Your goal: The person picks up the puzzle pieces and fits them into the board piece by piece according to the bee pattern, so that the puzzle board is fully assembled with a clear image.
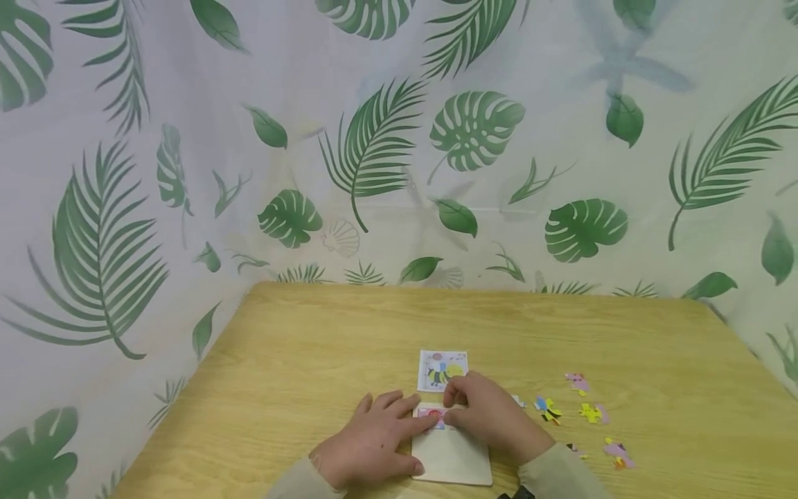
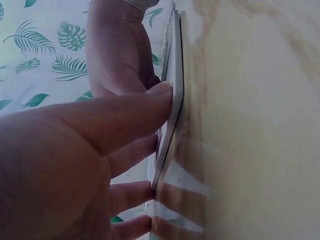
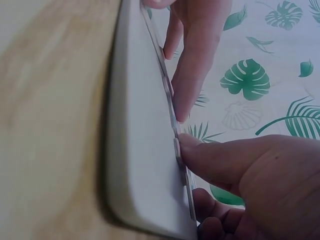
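A white puzzle board [image 1: 451, 457] lies on the wooden table, with pink and red puzzle pieces [image 1: 431, 416] in its upper part. My left hand [image 1: 380, 440] is spread over the board's left side. Its index finger rests on the pieces, and its thumb [image 2: 150, 107] touches the board's edge. At the upper right of the board, my right hand [image 1: 489, 416] pinches a puzzle piece [image 3: 178, 152] against the surface, with the thumb on it and the other fingers curled. The hand mostly hides this piece in the head view. Behind the board lies a bee picture card [image 1: 436, 371], partly covered by the right hand.
Several loose puzzle pieces lie right of the board, among them a blue, yellow and black one [image 1: 548, 410], a yellow one [image 1: 591, 414] and a pink one [image 1: 578, 381]. A leaf-print cloth [image 1: 386, 138] hangs behind the table [image 1: 312, 346].
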{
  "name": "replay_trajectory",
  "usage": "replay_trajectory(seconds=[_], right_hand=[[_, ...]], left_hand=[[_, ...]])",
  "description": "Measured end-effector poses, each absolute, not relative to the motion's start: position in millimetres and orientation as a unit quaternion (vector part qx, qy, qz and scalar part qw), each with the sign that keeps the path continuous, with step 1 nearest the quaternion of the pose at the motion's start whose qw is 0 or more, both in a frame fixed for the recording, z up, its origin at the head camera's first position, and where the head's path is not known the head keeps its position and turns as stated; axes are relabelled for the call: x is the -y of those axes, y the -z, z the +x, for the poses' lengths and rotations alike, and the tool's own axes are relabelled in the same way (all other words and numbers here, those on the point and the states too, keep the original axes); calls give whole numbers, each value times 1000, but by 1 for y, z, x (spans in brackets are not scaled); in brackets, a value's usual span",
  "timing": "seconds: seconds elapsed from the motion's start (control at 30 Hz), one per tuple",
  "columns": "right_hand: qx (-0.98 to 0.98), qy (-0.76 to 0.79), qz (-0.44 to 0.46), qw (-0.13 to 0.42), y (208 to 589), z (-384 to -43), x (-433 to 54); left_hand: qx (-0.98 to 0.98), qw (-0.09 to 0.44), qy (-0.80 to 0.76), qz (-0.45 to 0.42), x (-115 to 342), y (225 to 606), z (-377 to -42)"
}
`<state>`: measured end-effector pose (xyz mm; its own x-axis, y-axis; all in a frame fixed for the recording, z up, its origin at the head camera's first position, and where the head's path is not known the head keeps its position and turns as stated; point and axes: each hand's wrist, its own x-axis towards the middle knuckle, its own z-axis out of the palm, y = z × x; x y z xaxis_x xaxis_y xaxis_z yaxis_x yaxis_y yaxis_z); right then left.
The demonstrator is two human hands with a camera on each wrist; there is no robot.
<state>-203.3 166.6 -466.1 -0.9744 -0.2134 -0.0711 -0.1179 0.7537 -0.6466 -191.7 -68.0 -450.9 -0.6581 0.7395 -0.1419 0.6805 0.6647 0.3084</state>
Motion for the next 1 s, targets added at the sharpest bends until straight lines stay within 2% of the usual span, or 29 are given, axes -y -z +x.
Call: replay_trajectory(seconds=[0.2, 0.57, 1.0], right_hand=[[-940, 326, -80, 62, 460, -204, -165], [-940, 325, -84, 65, 467, -201, -161], [-939, 324, -90, 65, 461, -199, -164]], left_hand=[[-905, 118, -115, 393, 68, 447, -192], [-901, 143, -114, 393, 72, 449, -190], [-904, 148, -132, 379, 67, 447, -189]])
